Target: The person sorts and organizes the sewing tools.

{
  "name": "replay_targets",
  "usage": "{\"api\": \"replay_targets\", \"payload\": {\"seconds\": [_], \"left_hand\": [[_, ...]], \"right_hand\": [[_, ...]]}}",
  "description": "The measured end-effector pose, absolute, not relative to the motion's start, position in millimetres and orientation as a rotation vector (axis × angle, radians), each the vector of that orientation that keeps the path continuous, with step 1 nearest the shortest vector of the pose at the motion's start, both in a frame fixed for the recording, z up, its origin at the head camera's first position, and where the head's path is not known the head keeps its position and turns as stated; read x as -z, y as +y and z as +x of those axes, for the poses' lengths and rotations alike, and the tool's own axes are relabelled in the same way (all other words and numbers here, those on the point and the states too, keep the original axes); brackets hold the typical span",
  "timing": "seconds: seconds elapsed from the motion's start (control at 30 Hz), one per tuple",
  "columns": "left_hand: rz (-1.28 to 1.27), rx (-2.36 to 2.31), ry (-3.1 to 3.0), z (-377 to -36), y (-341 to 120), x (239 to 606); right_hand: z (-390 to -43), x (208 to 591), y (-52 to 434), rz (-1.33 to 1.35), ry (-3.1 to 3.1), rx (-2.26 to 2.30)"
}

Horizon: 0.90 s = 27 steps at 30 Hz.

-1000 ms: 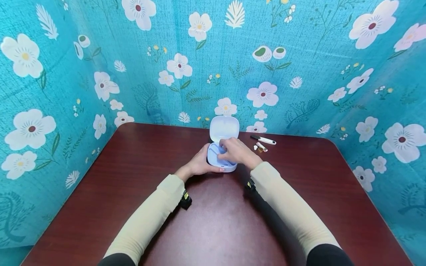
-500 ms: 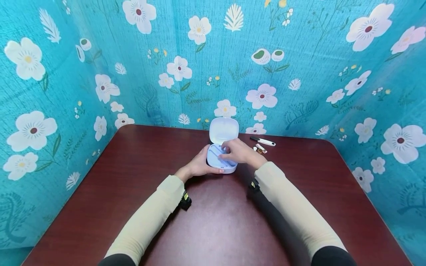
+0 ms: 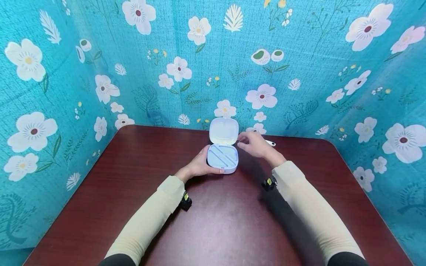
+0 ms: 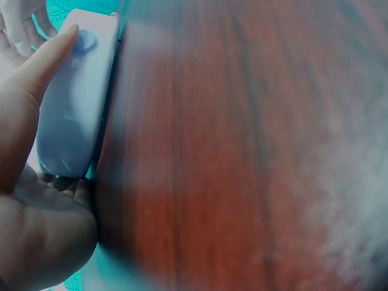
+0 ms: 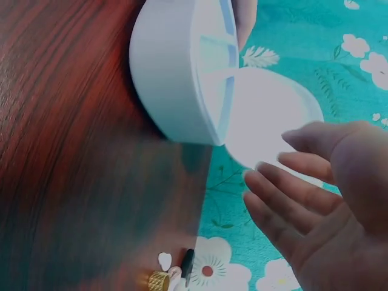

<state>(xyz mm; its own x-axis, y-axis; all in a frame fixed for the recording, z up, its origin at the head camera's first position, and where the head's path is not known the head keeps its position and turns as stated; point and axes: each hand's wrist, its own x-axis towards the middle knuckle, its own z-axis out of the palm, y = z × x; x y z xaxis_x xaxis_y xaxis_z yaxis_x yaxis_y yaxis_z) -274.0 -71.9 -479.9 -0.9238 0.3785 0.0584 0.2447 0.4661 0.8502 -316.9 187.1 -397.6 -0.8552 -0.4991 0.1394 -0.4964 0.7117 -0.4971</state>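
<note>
A pale lavender storage box (image 3: 230,170) stands on the table with its hinged lid (image 3: 224,130) raised at the back. Slanted dividers cross its inner tray (image 3: 217,157). My left hand (image 3: 199,163) grips the box from the left, thumb (image 4: 57,54) along the front wall beside the round catch and fingers behind. To the right of the lid, my right hand (image 3: 255,145) is in the air, apart from the box. Its fingers are loosely bent and hold nothing in the right wrist view.
Past the right hand lie a gold ring (image 5: 159,281), a small white piece (image 5: 164,261) and a slim black-ended tool (image 5: 188,264). In the head view the hand covers most of them, leaving the tool's white end (image 3: 271,143). A flowered curtain (image 3: 179,99) hangs behind the table.
My right hand has come up out of the box's tray and moved right, over the small things, uncovering the dividers. The left hand keeps its grip in place.
</note>
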Motion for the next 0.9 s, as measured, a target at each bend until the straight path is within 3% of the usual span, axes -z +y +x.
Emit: {"api": "replay_targets", "payload": {"seconds": [0.2,0.57,0.9], "left_hand": [[0.507,-1.489,2.519,-273,-72,478],[0.185,-1.590,2.527,-291,-83,457],[0.210,-1.597,2.605,-313,-81,434]], "right_hand": [[-325,403,191,-0.697,2.987,0.910],[-347,413,177,-0.552,2.958,1.041],[-352,411,178,-0.551,2.960,1.077]]}}
